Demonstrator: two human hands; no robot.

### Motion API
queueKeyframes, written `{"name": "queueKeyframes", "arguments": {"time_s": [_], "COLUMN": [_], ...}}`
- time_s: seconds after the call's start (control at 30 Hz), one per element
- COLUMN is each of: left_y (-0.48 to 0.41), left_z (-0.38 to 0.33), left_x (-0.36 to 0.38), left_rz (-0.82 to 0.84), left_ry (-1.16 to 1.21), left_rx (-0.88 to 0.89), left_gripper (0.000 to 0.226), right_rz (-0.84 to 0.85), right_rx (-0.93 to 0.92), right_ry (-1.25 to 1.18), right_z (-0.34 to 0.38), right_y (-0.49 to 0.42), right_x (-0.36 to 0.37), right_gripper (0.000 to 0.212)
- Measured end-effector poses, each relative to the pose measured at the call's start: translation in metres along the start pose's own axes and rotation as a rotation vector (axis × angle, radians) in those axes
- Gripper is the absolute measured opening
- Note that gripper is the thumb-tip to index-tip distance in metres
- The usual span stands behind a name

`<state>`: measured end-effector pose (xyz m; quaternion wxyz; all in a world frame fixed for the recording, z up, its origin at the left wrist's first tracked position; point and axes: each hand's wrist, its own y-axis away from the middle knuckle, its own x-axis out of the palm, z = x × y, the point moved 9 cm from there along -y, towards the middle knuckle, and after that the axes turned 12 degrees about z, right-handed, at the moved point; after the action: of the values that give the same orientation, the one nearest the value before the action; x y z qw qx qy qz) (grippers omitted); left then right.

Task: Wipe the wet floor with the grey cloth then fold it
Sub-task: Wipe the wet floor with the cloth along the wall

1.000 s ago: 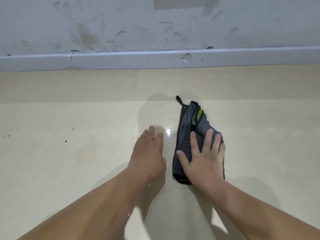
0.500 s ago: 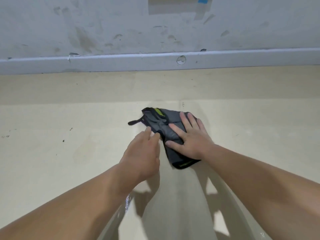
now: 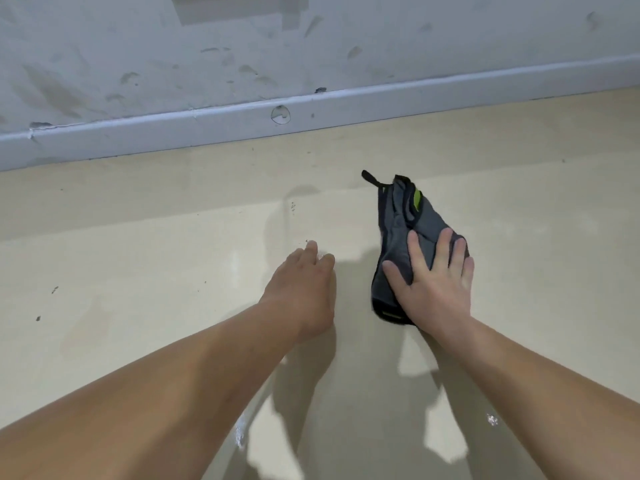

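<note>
The right hand [image 3: 433, 282] lies over the near half of the grey cloth [image 3: 398, 230], hiding that part and the cloth's five o'clock corner. The left hand [image 3: 304, 289] shows only its back; its palm is hidden against the floor [image 3: 138, 271], and its fingertips are smeared by blur. Both forearms are cut off, the left toward seven o'clock, the right toward four o'clock. At twelve o'clock a pale patch [image 3: 225, 8] on the wall is cut by the top edge. The skirting board [image 3: 173, 129] runs out at both sides. The round mark [image 3: 280, 115] on it and the dark specks [image 3: 54, 289] on the floor are too small to tell. The green tag [image 3: 418, 199] on the cloth cannot be read.
</note>
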<state>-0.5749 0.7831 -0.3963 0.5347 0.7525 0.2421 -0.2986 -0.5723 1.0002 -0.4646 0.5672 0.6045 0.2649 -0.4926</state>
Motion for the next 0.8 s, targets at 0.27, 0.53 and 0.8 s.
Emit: {"name": "queueKeyframes", "arguments": {"time_s": [0.27, 0.53, 0.8], "left_y": [0.002, 0.001, 0.019], "left_z": [-0.006, 0.021, 0.059], "left_x": [0.004, -0.013, -0.024], "left_rz": [-0.004, -0.081, -0.034], "left_ry": [0.000, -0.055, 0.028], "left_rx": [0.047, -0.028, -0.196], "left_gripper": [0.068, 0.058, 0.058], "right_rz": [0.086, 0.270, 0.417], "right_rx": [-0.293, -0.288, -0.202], "right_ry": [0.150, 0.165, 0.161], "right_z": [0.034, 0.065, 0.132], "right_y": [0.113, 0.033, -0.064], "right_x": [0.067, 0.034, -0.001], "right_gripper": [0.077, 0.090, 0.096]}}
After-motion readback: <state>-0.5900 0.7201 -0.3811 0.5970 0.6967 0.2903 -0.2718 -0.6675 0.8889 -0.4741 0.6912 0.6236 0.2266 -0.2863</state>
